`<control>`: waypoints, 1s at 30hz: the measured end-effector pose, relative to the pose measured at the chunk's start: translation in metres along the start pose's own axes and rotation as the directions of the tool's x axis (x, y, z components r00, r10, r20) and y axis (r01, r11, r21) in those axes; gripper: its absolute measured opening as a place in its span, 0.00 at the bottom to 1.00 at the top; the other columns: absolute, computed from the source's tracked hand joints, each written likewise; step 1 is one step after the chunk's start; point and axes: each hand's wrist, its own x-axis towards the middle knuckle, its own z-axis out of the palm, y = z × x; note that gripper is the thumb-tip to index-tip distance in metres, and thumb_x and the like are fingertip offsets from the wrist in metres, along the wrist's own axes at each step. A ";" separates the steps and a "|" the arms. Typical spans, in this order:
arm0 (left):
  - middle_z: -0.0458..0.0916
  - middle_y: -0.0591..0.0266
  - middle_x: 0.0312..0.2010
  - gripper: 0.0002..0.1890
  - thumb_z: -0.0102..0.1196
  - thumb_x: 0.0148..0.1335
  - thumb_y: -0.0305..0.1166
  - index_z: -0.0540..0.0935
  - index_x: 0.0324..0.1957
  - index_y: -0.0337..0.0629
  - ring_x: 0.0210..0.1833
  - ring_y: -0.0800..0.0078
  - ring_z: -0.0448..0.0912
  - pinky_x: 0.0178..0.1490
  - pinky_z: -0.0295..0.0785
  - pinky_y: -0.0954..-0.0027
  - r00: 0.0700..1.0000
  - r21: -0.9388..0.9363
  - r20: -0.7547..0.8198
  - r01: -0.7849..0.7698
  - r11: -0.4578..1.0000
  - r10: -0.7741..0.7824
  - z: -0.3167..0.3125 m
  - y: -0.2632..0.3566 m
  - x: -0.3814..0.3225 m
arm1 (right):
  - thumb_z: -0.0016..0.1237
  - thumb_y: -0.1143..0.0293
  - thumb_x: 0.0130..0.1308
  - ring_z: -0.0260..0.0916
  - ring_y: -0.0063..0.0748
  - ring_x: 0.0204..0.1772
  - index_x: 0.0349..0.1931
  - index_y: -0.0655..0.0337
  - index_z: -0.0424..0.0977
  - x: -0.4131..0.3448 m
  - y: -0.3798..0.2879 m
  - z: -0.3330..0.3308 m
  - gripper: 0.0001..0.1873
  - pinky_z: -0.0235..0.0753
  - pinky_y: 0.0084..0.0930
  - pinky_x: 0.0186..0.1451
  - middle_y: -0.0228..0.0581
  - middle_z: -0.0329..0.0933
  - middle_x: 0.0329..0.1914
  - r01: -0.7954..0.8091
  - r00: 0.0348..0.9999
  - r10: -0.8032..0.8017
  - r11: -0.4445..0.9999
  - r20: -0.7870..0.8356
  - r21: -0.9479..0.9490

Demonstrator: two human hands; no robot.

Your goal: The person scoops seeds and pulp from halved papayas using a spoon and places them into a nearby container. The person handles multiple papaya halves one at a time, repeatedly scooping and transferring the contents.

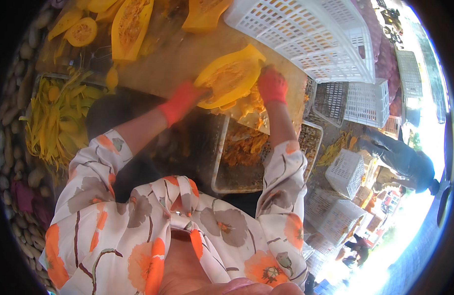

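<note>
A halved orange squash (230, 79) lies cut face up at the table's near edge, with seeds and pulp in its hollow. My left hand (184, 101), in a red glove, is at its left end, the fingers on the rim. My right hand (272, 85), gloved alike, is by the squash's upper right end; whether its curled fingers hold something cannot be made out. Scooped pulp and seeds (254, 107) lie between the squash and my right wrist. More cut squash halves (132, 29) stand at the back of the wooden table (168, 55).
A white plastic crate (300, 37) stands at the table's back right. Below the near edge, a tray (219, 158) holds orange pulp. Yellow peelings (57, 118) fill a container at left. Whole squashes are piled at far left. At right are stacked crates (345, 173) and a bending person (400, 155).
</note>
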 end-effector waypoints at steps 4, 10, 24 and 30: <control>0.80 0.57 0.49 0.25 0.58 0.60 0.29 0.71 0.60 0.33 0.48 0.74 0.78 0.51 0.73 0.71 0.998 0.068 -0.055 -0.016 0.998 0.020 0.006 0.017 -0.009 | 0.34 0.61 0.68 0.79 0.56 0.44 0.41 0.63 0.76 0.043 -0.007 0.021 0.18 0.77 0.45 0.48 0.52 0.81 0.41 0.023 0.999 -0.020 0.994 0.026 -0.107; 0.80 0.55 0.49 0.26 0.57 0.58 0.27 0.71 0.60 0.33 0.50 0.72 0.77 0.54 0.71 0.70 0.999 0.015 -0.044 -0.018 1.000 0.019 0.004 0.014 -0.004 | 0.37 0.65 0.63 0.78 0.54 0.48 0.39 0.64 0.81 0.030 -0.027 0.002 0.18 0.77 0.42 0.51 0.53 0.80 0.44 -0.039 0.981 0.072 0.983 0.178 -0.180; 0.79 0.52 0.52 0.26 0.54 0.58 0.25 0.69 0.61 0.33 0.54 0.66 0.76 0.57 0.70 0.68 0.986 0.038 -0.103 -0.129 0.991 0.132 0.023 0.011 -0.008 | 0.38 0.58 0.67 0.76 0.57 0.50 0.42 0.67 0.78 0.015 -0.012 -0.016 0.21 0.73 0.46 0.53 0.59 0.79 0.45 -0.344 0.910 0.303 0.933 0.284 0.106; 0.81 0.45 0.46 0.24 0.56 0.54 0.34 0.75 0.54 0.39 0.52 0.50 0.79 0.54 0.73 0.59 0.966 0.049 -0.183 -0.176 0.983 0.182 0.035 0.004 -0.002 | 0.38 0.64 0.64 0.77 0.55 0.51 0.42 0.65 0.79 0.011 -0.019 0.002 0.18 0.76 0.43 0.54 0.57 0.79 0.45 0.032 0.957 0.040 0.970 0.286 -0.242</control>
